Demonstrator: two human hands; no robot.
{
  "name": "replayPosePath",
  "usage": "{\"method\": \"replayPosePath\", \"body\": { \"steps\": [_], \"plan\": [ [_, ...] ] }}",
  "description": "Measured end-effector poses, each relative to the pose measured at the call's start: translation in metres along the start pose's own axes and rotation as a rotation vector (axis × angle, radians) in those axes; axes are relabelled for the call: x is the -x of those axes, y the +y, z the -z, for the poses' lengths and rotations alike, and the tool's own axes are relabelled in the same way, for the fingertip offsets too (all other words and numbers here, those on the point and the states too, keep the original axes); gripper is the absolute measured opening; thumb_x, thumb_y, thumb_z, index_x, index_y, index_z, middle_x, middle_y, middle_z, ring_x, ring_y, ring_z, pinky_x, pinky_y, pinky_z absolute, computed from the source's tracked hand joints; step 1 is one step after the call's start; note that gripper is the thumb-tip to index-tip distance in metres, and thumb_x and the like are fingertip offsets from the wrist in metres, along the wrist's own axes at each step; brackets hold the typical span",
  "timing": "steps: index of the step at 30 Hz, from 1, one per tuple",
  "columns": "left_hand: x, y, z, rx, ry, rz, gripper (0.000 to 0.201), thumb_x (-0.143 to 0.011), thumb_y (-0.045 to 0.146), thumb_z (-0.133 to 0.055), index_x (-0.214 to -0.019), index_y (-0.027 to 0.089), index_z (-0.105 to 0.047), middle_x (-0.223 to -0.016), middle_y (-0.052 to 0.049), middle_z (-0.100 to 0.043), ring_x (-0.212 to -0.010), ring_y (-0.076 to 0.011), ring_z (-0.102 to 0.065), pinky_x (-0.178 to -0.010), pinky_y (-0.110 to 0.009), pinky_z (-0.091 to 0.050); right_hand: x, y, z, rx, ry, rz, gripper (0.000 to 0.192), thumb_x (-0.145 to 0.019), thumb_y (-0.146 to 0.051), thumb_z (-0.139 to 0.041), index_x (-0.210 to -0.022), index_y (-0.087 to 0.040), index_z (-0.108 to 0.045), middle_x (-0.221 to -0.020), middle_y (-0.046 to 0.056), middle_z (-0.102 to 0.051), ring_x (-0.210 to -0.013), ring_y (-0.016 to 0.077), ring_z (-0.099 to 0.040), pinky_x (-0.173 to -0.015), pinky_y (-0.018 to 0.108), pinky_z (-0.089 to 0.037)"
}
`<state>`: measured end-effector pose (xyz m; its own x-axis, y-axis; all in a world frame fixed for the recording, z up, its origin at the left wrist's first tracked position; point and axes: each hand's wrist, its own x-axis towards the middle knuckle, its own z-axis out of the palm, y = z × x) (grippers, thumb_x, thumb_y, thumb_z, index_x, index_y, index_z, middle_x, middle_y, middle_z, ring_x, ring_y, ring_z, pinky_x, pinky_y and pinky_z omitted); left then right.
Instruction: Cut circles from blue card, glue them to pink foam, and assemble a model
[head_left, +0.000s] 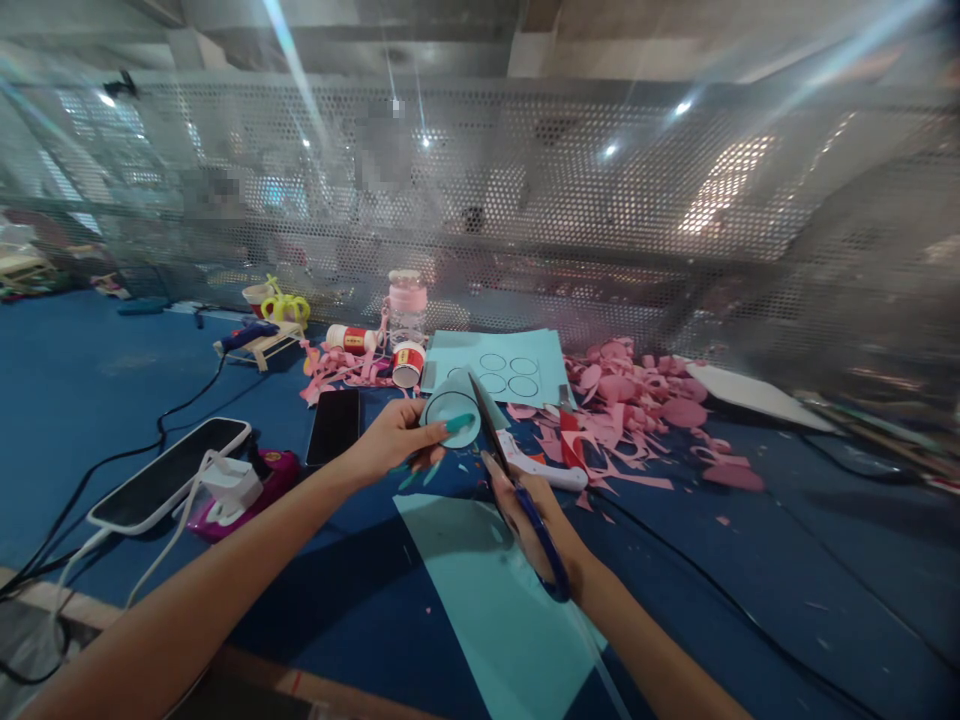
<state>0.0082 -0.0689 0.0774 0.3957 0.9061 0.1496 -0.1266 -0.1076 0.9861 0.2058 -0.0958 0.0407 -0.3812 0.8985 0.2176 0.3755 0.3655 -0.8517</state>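
Your left hand (394, 438) reaches in from eight o'clock and pinches a round light-blue paper disc (452, 408), thumb on its face and the other fingers (420, 470) curled behind it, at the centre of the view. Your right hand (534, 520) comes up from five o'clock, clenched through the blue plastic handles of a pair of scissors (504, 462); the dark metal blades point toward twelve o'clock and meet the disc's right edge, though how far apart the blades stand is hard to tell. Below both hands, at six o'clock, a flat sheet of smooth light-blue paper (495, 600) lies on the blue felt-like table (750, 560). Just past the disc, at twelve o'clock, another light-blue sheet with drawn circles (525, 365) lies flat. At two o'clock a loose heap of curly pink paper scraps (637, 405) spreads out. At ten o'clock a black phone (334, 425) lies face up, with small red-and-white glue pots (407, 363) behind it. A perforated metal screen (525, 200) stands along the table's far edge.
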Motion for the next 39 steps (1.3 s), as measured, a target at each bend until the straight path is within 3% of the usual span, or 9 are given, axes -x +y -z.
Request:
{"method": "replayPosePath", "body": {
  "steps": [9, 18, 25, 32, 39],
  "plan": [
    [-0.002, 0.0, 0.007, -0.023, -0.019, 0.042, 0.038, -0.065, 0.047, -0.067, -0.062, 0.013, -0.051, -0.044, 0.004, -0.055, -0.029, -0.0017, -0.039, -0.029, -0.012, -0.027, 0.001, -0.008, 0.003, -0.005, 0.009, -0.01, 0.047, -0.081, -0.058, -0.039, -0.079, -0.018, -0.064, -0.052, -0.001, -0.04, -0.051, 0.0143, -0.036, -0.047, 0.025, -0.029],
    [-0.002, 0.007, 0.011, -0.009, -0.075, 0.106, 0.035, -0.063, 0.043, -0.07, -0.062, 0.013, -0.052, -0.041, 0.004, -0.054, -0.026, -0.0015, -0.037, -0.027, -0.012, -0.024, 0.002, -0.01, 0.005, 0.057, -0.022, 0.019, 0.05, -0.085, -0.055, -0.036, -0.098, -0.016, -0.063, -0.06, 0.0, -0.046, -0.054, 0.0129, -0.039, -0.047, 0.024, -0.033],
    [-0.002, 0.008, 0.011, -0.026, -0.131, 0.143, 0.036, -0.063, 0.043, -0.07, -0.059, 0.012, -0.052, -0.041, 0.003, -0.055, -0.026, -0.0016, -0.038, -0.026, -0.012, -0.024, 0.003, -0.007, 0.001, 0.009, -0.05, -0.018, 0.046, -0.086, -0.055, -0.035, -0.084, -0.015, -0.057, -0.053, -0.005, -0.034, -0.047, 0.0091, -0.03, -0.041, 0.022, -0.025],
    [-0.001, 0.009, 0.01, -0.018, -0.139, 0.127, 0.033, -0.064, 0.042, -0.069, -0.061, 0.013, -0.053, -0.042, 0.004, -0.054, -0.026, -0.0015, -0.038, -0.027, -0.012, -0.023, 0.002, 0.002, -0.001, -0.042, -0.001, -0.024, 0.049, -0.082, -0.059, -0.038, -0.082, -0.017, -0.061, -0.06, -0.001, -0.048, -0.051, 0.0109, -0.039, -0.046, 0.022, -0.035],
    [-0.002, 0.007, 0.012, -0.013, -0.159, 0.131, 0.034, -0.065, 0.042, -0.069, -0.063, 0.013, -0.053, -0.042, 0.004, -0.054, -0.026, -0.0016, -0.039, -0.026, -0.012, -0.023, 0.004, -0.002, -0.002, -0.074, 0.015, -0.03, 0.047, -0.082, -0.059, -0.04, -0.087, -0.019, -0.063, -0.059, 0.0, -0.049, -0.053, 0.0133, -0.043, -0.048, 0.024, -0.037]
  ]
}}
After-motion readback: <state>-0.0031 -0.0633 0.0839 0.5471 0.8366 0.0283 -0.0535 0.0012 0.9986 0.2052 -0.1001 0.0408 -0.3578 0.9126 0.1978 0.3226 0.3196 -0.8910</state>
